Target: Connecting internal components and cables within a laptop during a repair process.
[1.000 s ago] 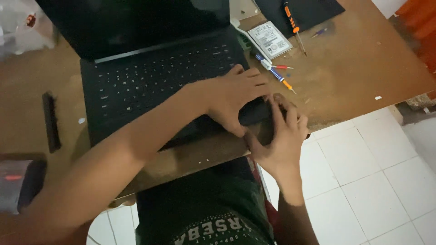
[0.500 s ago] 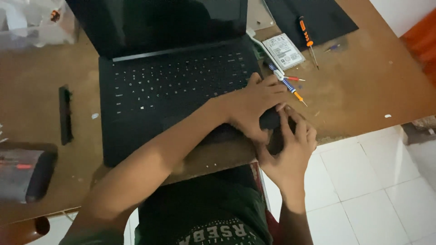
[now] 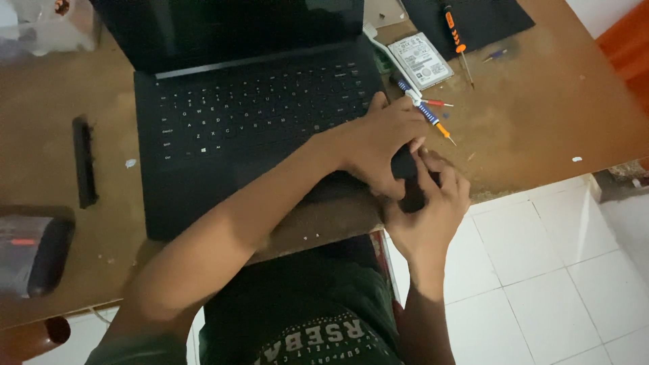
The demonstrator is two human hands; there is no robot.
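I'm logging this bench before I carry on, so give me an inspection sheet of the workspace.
Surface: brown wooden table, scuffed and speckled.
Job's things: black laptop open, screen dark.
Clutter: bare hard drive, screwdrivers, black strip, dark mat.
Hands: left hand and right hand both grip the laptop's front right corner.
Cables: white cable beside the drive.
Surroundings: white tiled floor.

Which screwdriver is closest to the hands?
The blue-and-white striped screwdriver with the orange tip, lying right beside the left hand. The other screwdriver, orange and black, lies farther off on the dark mat.
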